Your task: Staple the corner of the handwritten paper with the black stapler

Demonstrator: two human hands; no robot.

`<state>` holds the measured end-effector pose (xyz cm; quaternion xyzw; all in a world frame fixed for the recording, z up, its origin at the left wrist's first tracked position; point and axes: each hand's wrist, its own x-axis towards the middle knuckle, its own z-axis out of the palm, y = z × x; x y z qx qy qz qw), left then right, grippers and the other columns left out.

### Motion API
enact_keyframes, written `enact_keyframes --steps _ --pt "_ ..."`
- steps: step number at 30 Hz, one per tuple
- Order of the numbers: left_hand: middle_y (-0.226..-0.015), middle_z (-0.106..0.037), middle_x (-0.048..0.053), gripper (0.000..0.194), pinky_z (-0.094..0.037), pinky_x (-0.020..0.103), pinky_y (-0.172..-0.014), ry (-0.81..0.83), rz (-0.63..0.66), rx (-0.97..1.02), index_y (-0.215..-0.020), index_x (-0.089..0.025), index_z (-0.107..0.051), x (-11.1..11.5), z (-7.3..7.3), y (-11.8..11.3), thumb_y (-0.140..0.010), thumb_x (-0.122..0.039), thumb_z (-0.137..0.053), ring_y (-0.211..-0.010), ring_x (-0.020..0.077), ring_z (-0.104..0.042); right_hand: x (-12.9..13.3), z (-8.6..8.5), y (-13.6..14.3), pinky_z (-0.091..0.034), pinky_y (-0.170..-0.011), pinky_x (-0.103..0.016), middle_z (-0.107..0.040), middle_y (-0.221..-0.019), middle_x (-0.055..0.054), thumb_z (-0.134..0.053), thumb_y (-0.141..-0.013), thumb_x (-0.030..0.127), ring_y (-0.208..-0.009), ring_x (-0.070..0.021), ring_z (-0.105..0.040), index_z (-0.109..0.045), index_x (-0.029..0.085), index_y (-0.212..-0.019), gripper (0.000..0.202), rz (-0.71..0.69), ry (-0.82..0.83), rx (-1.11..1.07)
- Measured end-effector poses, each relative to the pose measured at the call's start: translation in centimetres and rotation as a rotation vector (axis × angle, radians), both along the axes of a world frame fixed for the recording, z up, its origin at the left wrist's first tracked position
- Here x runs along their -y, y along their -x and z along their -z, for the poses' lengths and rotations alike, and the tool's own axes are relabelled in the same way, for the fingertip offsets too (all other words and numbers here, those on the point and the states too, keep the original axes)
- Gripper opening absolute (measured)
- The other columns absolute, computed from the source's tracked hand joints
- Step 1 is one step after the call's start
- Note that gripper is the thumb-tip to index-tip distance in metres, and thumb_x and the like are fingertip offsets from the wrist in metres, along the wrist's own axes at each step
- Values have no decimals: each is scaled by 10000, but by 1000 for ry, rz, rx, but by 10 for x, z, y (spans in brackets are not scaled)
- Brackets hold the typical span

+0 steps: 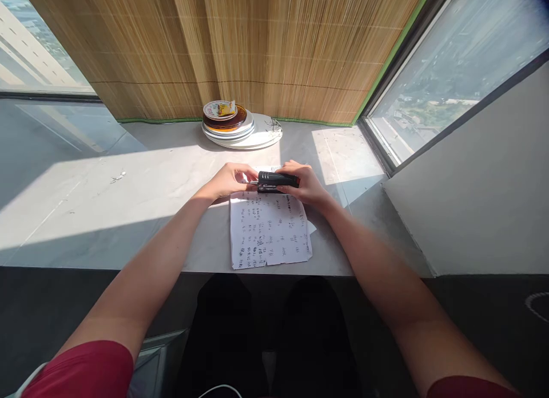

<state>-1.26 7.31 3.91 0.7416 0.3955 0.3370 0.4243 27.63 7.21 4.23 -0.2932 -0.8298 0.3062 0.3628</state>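
Observation:
A black stapler point(278, 179) lies crosswise over the upper part of a handwritten sheet of paper point(270, 229). My right hand point(305, 182) is wrapped round its right end, where a bit of red shows. At the stapler's left end, my left hand point(231, 179) has its thumb and fingers pinched close around a small silvery piece point(253, 183). Whether that piece belongs to the stapler or is loose, I cannot tell. Rows of dark writing cover the paper, and its lower edge is ragged. Another white corner pokes out at its right side.
Behind my hands stands a stack of plates point(227, 126) with a small yellow packet point(226, 108) on top. A bamboo blind point(257, 43) hangs at the back of the grey stone ledge point(141, 186). Windows flank it, and a white wall point(480, 175) rises at right.

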Motion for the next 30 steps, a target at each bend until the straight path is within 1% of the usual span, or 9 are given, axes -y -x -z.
enact_keyframes --steps 5,11,15,19,21,26,30 --pt "-954 -793 73 299 -519 405 -826 -12 -9 6 -938 -226 -861 0 -1 0 -725 -411 -962 -897 226 -672 1 -1 -1 -412 -809 -430 -606 -834 -36 -777 -925 378 -883 -238 -523 -818 247 -1031 173 -13 -28 -24" --pt "-942 -785 84 291 -563 420 -854 -71 -5 38 -890 -241 -865 -1 -1 -1 -713 -446 -970 -903 234 -686 1 -1 -1 -414 -809 -432 -617 -863 -40 -786 -925 345 -912 -243 -543 -825 253 -1058 167 -15 -18 -62" --pt "-941 -799 91 301 -577 424 -860 -103 -40 33 -885 -240 -871 1 -3 -3 -721 -474 -965 -905 242 -701 1 -2 -2 -439 -836 -448 -640 -903 -50 -786 -924 368 -946 -257 -560 -826 263 -1067 182 6 21 -48" --pt "-933 -806 84 303 -565 405 -839 -113 -86 8 -907 -235 -879 2 -6 -4 -731 -467 -960 -907 243 -706 1 -3 -2 -459 -858 -460 -649 -907 -55 -792 -917 427 -968 -271 -568 -825 262 -1065 224 35 46 -25" --pt "-944 -809 84 308 -554 397 -832 -105 -85 0 -933 -238 -884 1 -6 -4 -740 -468 -955 -910 242 -702 2 -4 -3 -460 -860 -458 -644 -893 -53 -793 -917 443 -970 -271 -567 -827 261 -1067 238 40 46 -23" --pt "-1012 -821 95 312 -538 408 -839 -64 -41 -9 -978 -250 -889 -1 -4 -1 -749 -449 -960 -905 235 -695 2 -5 -3 -450 -850 -460 -623 -873 -51 -805 -918 422 -953 -268 -554 -841 270 -1054 207 16 42 -58" --pt "-997 -821 92 320 -552 425 -862 -74 -67 12 -971 -249 -888 -2 -2 0 -731 -444 -972 -919 242 -705 2 -5 -5 -445 -840 -463 -612 -858 -46 -807 -921 409 -938 -264 -547 -846 274 -1041 185 8 41 -95"
